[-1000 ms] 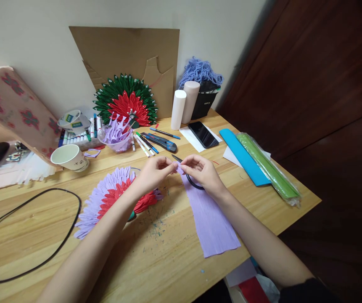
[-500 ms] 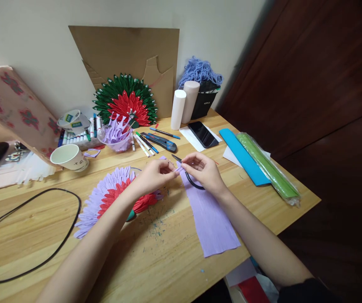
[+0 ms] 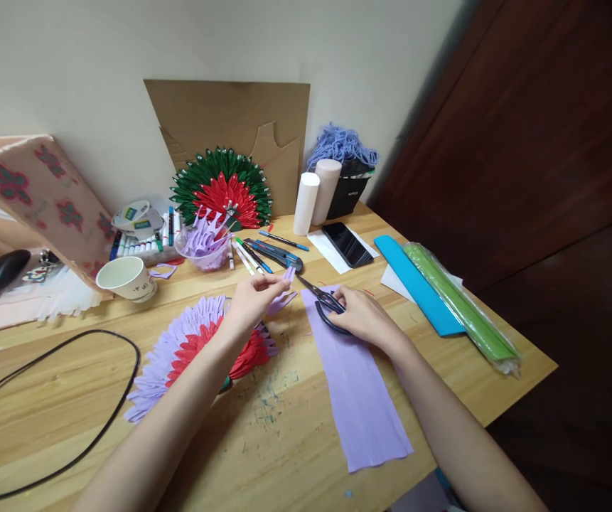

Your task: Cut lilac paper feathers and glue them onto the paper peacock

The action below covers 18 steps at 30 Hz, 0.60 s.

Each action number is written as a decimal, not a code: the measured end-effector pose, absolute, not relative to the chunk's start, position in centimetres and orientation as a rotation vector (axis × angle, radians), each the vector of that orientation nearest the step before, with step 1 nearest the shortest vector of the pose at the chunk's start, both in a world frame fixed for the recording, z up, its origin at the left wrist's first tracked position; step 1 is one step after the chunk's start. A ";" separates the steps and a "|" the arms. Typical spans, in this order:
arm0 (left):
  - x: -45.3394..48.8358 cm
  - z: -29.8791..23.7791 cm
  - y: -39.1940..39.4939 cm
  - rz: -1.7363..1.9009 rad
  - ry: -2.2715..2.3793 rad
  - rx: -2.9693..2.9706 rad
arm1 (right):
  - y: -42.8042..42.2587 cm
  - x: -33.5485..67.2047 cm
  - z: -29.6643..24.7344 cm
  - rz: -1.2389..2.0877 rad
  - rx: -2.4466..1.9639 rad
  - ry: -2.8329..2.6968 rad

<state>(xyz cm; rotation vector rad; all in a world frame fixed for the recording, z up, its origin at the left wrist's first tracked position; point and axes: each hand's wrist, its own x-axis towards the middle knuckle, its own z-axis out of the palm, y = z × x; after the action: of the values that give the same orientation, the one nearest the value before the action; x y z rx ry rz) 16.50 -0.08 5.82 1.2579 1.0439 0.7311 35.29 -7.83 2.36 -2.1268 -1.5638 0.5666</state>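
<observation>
Between the thumb and fingers of my left hand (image 3: 257,295) is a small piece of purple crepe paper (image 3: 289,274), pinched upright. My right hand (image 3: 362,313) grips black-handled scissors (image 3: 330,302), whose blades point up and left toward that piece. Beneath the scissors a long strip of purple crepe paper (image 3: 364,405) lies on the table. Another purple scrap (image 3: 283,302) rests just below my left fingers. Partly hidden by my left forearm is a fan-shaped paper craft (image 3: 178,355) with purple outer petals and red inner ones.
A finished-looking green and red paper fan (image 3: 220,185) leans on cardboard (image 3: 225,107). Nearer are a bowl of purple scraps (image 3: 207,249), a paper cup (image 3: 127,279), a utility knife (image 3: 278,254) and a phone (image 3: 348,244). A black cord (image 3: 138,363) loops at left; wrapped green paper (image 3: 460,306) lies right.
My hands have moved apart. My right hand has shifted down and right with the scissors, now held by the handles, while my left hand keeps the small purple piece. The view has tilted slightly upward.
</observation>
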 end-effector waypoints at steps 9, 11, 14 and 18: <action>16.8 4.5 0.0 0.847 1.051 1.040 | -7.8 30.3 2.2 1.550 -0.964 -0.847; 16.9 4.3 0.0 0.857 1.049 0.996 | -8.1 29.1 1.9 1.635 -0.909 -0.779; 16.9 4.4 -0.1 0.870 1.052 0.981 | -8.6 28.2 1.5 1.686 -0.963 -0.837; 17.1 5.0 -0.6 0.891 1.087 0.999 | -9.3 27.7 1.4 1.592 -1.067 -1.056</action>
<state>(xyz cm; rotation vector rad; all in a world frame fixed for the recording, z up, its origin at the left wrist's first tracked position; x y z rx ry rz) 17.08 -0.59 5.02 0.9992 1.0870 0.8908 27.67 -9.28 1.35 -1.0668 -1.0556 1.5921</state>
